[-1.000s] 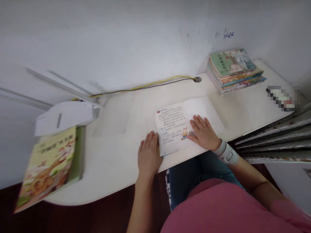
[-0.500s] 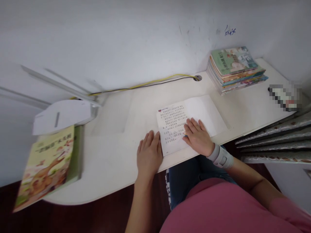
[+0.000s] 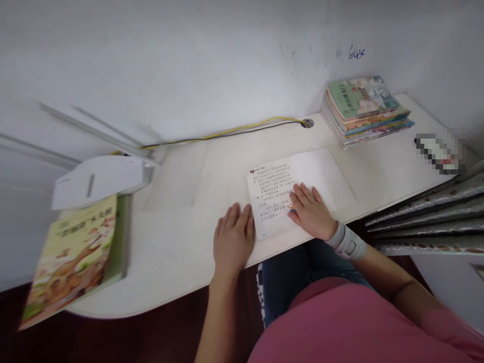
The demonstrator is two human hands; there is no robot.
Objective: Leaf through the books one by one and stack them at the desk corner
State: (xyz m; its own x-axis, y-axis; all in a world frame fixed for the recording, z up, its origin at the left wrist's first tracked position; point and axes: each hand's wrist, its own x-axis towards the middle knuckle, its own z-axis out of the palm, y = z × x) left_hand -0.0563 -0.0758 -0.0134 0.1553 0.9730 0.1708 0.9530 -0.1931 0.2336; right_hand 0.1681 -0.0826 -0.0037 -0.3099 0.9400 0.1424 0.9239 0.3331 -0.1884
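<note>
An open book [image 3: 274, 181] lies on the white table [image 3: 170, 237], with printed text on its left page and a blank right page. Flat across the lower middle of the book rests my right hand [image 3: 310, 212], fingers stretched out, covering a small coloured picture in part. A grey band circles that wrist. My left hand [image 3: 233, 241] is laid palm down on the tabletop, just left of the book's lower left edge, its fingers extended. Neither hand grips anything.
A stack of books [image 3: 366, 111] stands at the back right, near a pixelated object [image 3: 440, 154]. Yellow and black cables [image 3: 227, 132] run along the wall into a hole. At left are a white lamp-like base [image 3: 98, 179] and yellow-covered books [image 3: 75, 252] overhanging the edge.
The book has shifted slightly to the right, together with my right hand on it. A narrow gap now shows between the book and my left hand, which has hardly moved.
</note>
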